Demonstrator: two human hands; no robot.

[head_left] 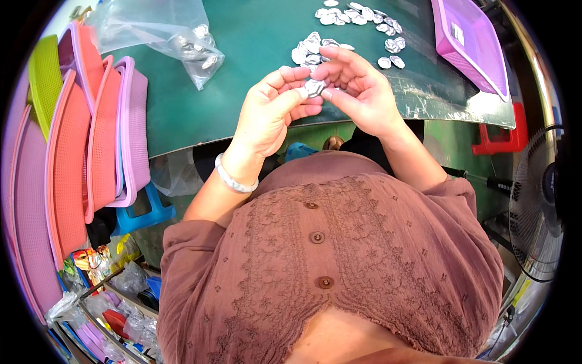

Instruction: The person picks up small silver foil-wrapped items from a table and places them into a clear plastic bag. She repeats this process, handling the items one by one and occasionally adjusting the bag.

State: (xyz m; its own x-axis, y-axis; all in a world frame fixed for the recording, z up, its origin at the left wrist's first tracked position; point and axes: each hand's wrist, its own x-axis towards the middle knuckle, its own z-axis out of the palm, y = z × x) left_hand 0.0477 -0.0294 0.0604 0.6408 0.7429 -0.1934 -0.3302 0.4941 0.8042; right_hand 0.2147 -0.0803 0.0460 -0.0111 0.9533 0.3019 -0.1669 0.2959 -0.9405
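Observation:
Between my two hands, over the near edge of the green table [254,36], is a small white and grey disc-like piece [314,88]. My left hand [274,103] pinches its left side with thumb and fingers. The thumb and fingers of my right hand [362,91] close on its right side. Just beyond my fingertips lies a pile of similar pieces [308,48]. More of these pieces [357,15] are scattered farther back and to the right. What the pieces are exactly I cannot make out.
A clear plastic bag [163,36] with several pieces inside lies at the back left. A purple basket [479,48] stands at the table's right. Stacked coral and purple baskets [66,170] fill the left side. A fan [536,200] and a red stool [506,136] are at the right.

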